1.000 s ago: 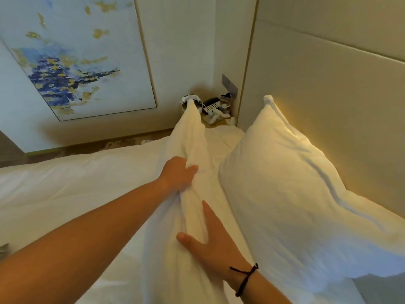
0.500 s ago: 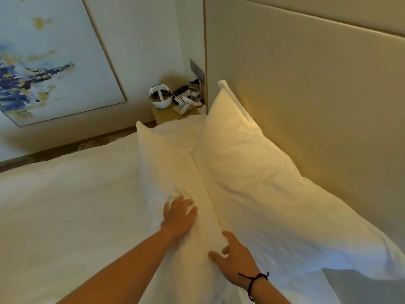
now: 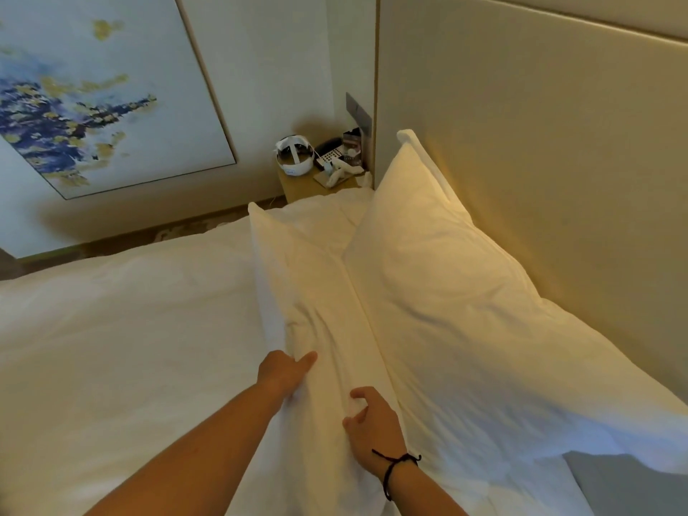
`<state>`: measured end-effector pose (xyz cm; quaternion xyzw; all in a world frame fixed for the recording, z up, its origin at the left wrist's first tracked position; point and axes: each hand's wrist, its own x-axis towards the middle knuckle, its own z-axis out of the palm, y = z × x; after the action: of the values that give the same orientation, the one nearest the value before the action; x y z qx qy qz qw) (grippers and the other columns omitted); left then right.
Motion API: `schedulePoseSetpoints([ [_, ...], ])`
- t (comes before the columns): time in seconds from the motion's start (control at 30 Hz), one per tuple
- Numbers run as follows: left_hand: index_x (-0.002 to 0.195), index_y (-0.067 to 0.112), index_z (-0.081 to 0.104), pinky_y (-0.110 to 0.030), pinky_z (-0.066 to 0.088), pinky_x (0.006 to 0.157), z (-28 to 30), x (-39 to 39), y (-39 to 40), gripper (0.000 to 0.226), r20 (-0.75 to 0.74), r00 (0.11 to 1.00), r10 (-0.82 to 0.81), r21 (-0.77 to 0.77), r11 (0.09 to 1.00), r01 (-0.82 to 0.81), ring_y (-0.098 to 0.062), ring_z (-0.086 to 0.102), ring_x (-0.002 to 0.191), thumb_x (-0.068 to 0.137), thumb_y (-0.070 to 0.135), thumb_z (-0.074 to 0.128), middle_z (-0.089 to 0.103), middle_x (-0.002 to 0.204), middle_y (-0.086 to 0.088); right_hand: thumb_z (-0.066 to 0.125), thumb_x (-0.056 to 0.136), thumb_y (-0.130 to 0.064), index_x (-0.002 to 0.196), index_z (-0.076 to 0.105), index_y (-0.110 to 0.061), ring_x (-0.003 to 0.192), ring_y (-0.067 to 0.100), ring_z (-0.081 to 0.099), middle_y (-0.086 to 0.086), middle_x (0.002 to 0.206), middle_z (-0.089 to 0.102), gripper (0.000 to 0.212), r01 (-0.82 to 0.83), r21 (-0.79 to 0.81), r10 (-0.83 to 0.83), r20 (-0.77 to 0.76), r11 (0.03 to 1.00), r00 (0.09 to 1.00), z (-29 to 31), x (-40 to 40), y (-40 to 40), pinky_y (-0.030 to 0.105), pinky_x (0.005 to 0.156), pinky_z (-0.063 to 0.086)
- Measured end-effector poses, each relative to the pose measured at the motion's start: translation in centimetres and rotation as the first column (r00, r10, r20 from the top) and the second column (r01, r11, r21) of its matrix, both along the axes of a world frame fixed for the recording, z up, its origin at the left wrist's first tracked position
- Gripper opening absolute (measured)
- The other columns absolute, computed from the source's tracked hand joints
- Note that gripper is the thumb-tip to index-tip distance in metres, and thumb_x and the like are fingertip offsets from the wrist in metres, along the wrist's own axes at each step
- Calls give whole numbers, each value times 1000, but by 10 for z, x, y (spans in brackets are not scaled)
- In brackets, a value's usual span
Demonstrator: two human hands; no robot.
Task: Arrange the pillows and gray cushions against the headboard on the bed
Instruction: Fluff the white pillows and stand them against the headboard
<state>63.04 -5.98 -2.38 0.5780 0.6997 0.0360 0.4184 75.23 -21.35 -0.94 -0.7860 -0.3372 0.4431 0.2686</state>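
Against the padded headboard (image 3: 540,150) one white pillow (image 3: 458,292) leans upright, its far corner reaching up near the headboard's left edge. Just in front of it, touching along a long seam, a second pillow (image 3: 316,288) stands on its edge on the bed (image 3: 130,329), tilted toward the first. The left hand (image 3: 284,374) grips this front pillow at its near left border, fingers curled into the cloth with the thumb laid on top. The right hand (image 3: 372,428), a dark cord at the wrist, pinches a fold of the same pillow lower down, fingers bent and bunching the fabric. A gray cushion (image 3: 633,486) shows at the lower right corner, partly under the back pillow's near end. Left of the front pillow the white bedcover spreads wide and flat to the bed's far edge. Beyond the pillows a small table (image 3: 298,188) sits in the corner beside the headboard, carrying a white headset (image 3: 294,156) and a phone (image 3: 329,152). A blue and gold painting (image 3: 93,95) hangs on the far wall.
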Motion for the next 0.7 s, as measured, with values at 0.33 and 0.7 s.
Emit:
schedulePoseSetpoints([
  [0.33,66,2,58,-33,46,65,8,4,7,36,129,979,-158,122,982,142,-24,55,66,93,25,53,59,69,-13,60,79,-63,153,-8,-29,149,24,3,3,163,-10,106,-275,-267,337,229,924,913,12,-56,-4,49,115,27],
  [0.7,53,13,42,-28,33,50,52,92,-16,41,31,926,-376,366,866,340,-19,47,53,91,26,50,48,56,-2,43,93,-13,144,40,-20,124,16,50,-1,140,53,52,-177,85,152,245,981,958,39,31,-29,29,106,38],
])
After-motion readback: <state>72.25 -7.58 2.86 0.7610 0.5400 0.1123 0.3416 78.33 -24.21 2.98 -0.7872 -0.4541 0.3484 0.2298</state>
